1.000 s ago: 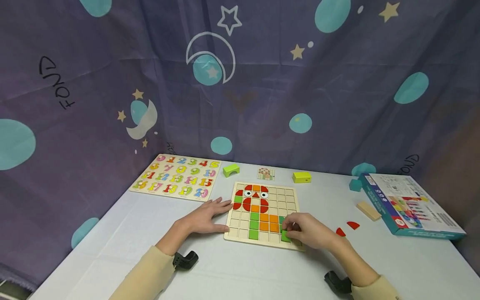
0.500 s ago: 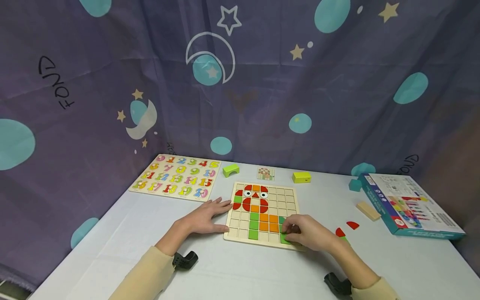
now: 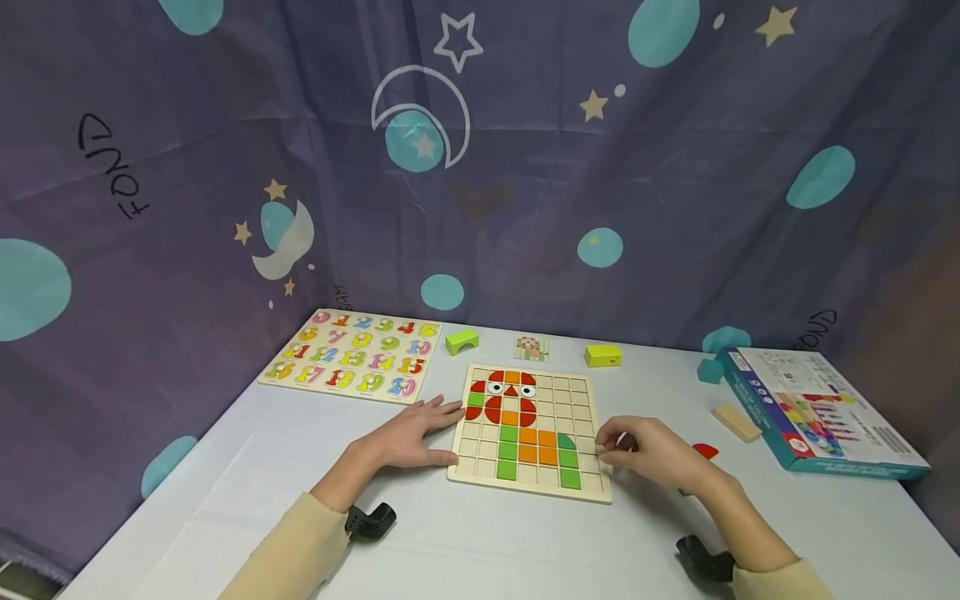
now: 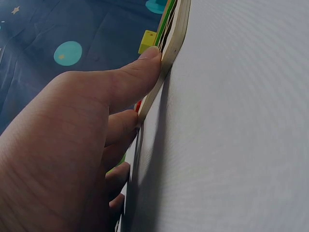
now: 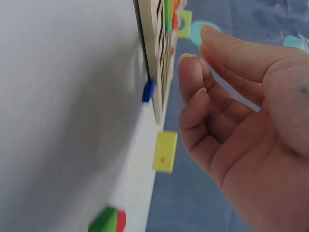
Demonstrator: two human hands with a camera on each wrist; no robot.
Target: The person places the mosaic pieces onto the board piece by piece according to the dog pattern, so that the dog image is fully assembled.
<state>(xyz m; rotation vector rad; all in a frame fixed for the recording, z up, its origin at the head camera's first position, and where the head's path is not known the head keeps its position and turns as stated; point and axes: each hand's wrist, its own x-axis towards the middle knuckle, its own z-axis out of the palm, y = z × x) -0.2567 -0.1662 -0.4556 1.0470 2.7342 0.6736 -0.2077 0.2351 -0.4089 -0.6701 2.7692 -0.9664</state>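
Observation:
A wooden grid board point(image 3: 573, 397) holds red, orange and green tiles laid out as a figure with two eye tiles. At its lower right, a green square tile point(image 3: 570, 479) sits below another green one and a teal rounded piece point(image 3: 566, 442). My left hand point(image 3: 408, 432) rests on the table with thumb and fingertips touching the board's left edge. Just off the right edge is my right hand point(image 3: 651, 450), fingers loosely bent, nothing between them in the right wrist view. A red piece point(image 3: 705, 451) shows behind it. A small blue piece point(image 5: 148, 92) lies by the board's edge.
A number puzzle board point(image 3: 348, 354) lies at the back left. Along the back are a green arch block point(image 3: 462, 341), a picture card point(image 3: 532, 347) and a yellow block point(image 3: 603, 356). At right stand a teal block point(image 3: 710, 371), a wooden plank point(image 3: 737, 422) and a box point(image 3: 825, 408).
My right hand has let go of the green square tile, which now lies in the board's grid, and has moved right off the board. The left hand has stayed put.

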